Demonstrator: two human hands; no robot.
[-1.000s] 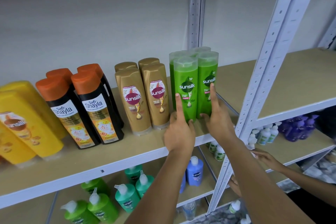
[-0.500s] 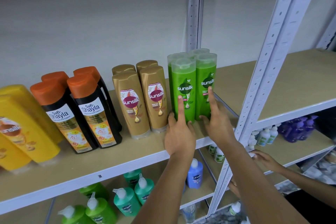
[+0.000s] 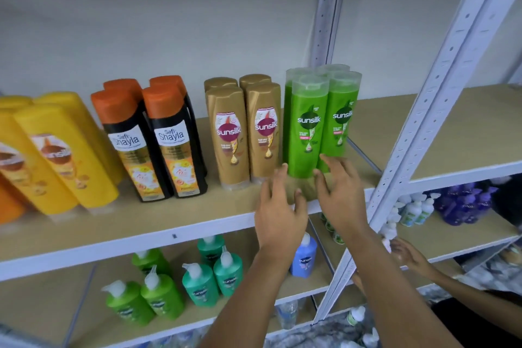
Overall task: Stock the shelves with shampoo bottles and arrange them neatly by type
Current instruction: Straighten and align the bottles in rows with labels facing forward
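Note:
Several green Sunsilk bottles (image 3: 309, 127) stand upright in a tight group on the wooden shelf (image 3: 158, 220). To their left are gold Sunsilk bottles (image 3: 245, 133), black Safi Shayla bottles with orange caps (image 3: 158, 141) and yellow Sunsilk bottles (image 3: 53, 155). My left hand (image 3: 279, 212) hovers in front of the green group with fingers spread and relaxed, holding nothing. My right hand (image 3: 341, 195) is just below the right front green bottle, fingers straight; a fingertip is at or very near its base.
A white perforated upright (image 3: 429, 133) slants down to the right of my hands. Below are green pump bottles (image 3: 158, 291), a blue bottle (image 3: 303, 260) and purple bottles (image 3: 463, 206). Another person's hand (image 3: 406, 254) reaches onto the lower right shelf.
Both my hands have drawn back and down from the green bottles; the fingers that pressed on the bottle fronts are now off or barely touching. The view has shifted slightly.

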